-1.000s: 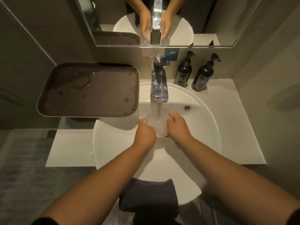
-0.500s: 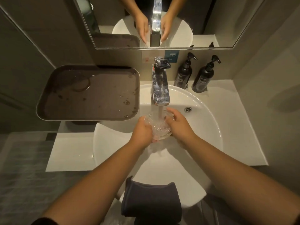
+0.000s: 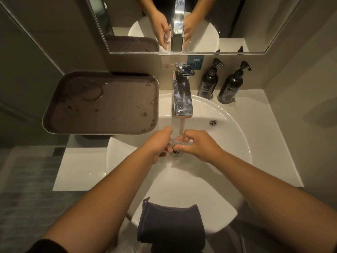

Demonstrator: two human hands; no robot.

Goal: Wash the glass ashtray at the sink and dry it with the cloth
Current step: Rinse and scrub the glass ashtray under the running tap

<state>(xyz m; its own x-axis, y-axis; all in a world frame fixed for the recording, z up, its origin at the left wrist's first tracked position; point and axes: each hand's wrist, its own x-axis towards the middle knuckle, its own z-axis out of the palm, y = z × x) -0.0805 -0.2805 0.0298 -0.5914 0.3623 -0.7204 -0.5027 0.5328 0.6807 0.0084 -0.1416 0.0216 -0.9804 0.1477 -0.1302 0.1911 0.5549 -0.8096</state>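
The clear glass ashtray [image 3: 179, 140] is tilted nearly on edge under the running water from the chrome tap [image 3: 182, 96]. My left hand [image 3: 160, 143] grips its left side and my right hand [image 3: 198, 145] grips its right side, over the drain of the white round sink [image 3: 233, 143]. Fingers hide much of the glass. A dark grey folded cloth [image 3: 171, 227] hangs over the sink's near rim.
A wet brown tray [image 3: 102, 103] stands to the left of the tap, overhanging the sink's edge. Two black pump bottles [image 3: 208, 82] [image 3: 232, 86] stand at the back right of the white counter [image 3: 269, 143]. A mirror [image 3: 182, 24] hangs above.
The ashtray has turned from lying flat with its bowl facing up to tilted on edge under the stream. Both hands stayed at the tap and shifted their grip.
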